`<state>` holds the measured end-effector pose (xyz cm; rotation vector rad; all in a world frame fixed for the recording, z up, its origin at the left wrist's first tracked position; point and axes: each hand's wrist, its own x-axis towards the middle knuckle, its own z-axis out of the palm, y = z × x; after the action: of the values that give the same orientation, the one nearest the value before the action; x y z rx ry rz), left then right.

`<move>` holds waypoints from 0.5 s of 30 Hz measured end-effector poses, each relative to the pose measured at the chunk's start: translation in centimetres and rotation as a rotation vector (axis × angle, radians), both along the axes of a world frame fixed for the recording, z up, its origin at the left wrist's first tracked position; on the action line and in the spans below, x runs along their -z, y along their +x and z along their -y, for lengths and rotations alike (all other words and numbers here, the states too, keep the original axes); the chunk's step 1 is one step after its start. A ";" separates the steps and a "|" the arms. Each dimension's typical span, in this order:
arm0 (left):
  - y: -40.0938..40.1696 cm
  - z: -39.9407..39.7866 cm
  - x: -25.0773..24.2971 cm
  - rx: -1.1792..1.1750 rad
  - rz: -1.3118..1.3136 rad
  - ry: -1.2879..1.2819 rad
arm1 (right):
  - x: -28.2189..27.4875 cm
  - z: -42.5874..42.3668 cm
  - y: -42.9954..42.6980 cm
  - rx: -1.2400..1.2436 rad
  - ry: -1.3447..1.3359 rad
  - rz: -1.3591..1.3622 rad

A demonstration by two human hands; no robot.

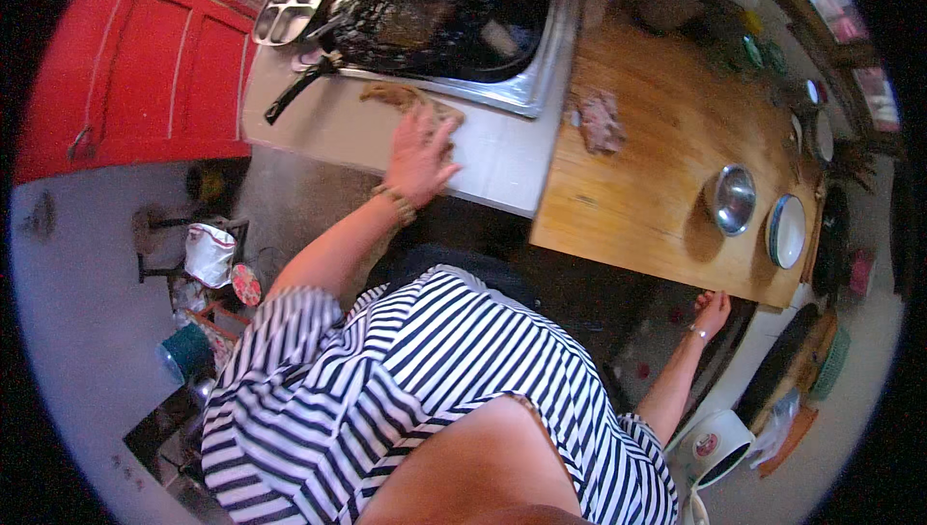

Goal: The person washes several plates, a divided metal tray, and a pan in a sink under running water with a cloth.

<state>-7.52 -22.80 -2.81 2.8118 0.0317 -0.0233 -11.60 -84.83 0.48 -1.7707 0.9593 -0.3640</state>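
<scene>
My left hand is on the pale counter in front of the sink, its fingers spread over a bunched brown cloth held against the surface. A beaded bracelet circles that wrist. My right hand is at the front edge of a wooden board, with its fingers closed at the rim. A crumpled pinkish cloth lies on the board. Nearer my right hand, a steel bowl and a white bowl with a blue rim stand on the board.
The metal-rimmed sink holds dark contents that are hard to make out. A black pan handle juts over the counter. Beyond it is a divided metal tray. Red cabinet doors stand at left. A white appliance or container is below right.
</scene>
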 end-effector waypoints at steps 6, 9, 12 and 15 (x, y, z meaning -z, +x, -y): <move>1.8 -4.8 3.5 0.283 0.088 -0.090 | -1.6 -16.2 -4.2 -0.119 -0.058 -0.119; 0.5 -13.9 5.4 0.246 0.051 -0.035 | -2.5 -20.9 -3.8 -0.155 -0.040 -0.163; -0.6 -25.2 7.2 0.219 -0.010 -0.085 | -1.5 -25.1 -3.0 -0.104 -0.007 -0.198; -0.7 -34.0 7.4 0.201 0.052 -0.045 | -0.4 -29.3 -1.0 -0.075 0.039 -0.192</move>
<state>-8.18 11.18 -10.26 2.7578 -0.2598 0.0018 -12.65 -55.51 0.92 -1.8240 1.0232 -0.1279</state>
